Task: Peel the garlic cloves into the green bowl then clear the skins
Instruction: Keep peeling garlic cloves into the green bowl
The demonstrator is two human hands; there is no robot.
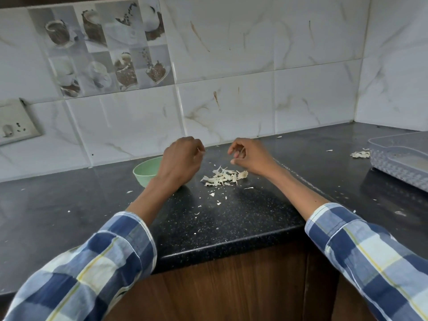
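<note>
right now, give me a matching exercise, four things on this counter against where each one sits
Things:
1. green bowl
2. main heap of garlic skins
3. clear plastic container
4. wall socket

Places:
A. far right of the counter
B. on the tiled wall at the far left
C. partly hidden behind the left hand
D. on the counter between the two hands, nearer the right hand

Pairs: 1-C, 2-D, 3-A, 4-B

bowl (146, 170) on counter (231, 218) left of skins pile (223, 177), basket (403, 158) far right
</note>
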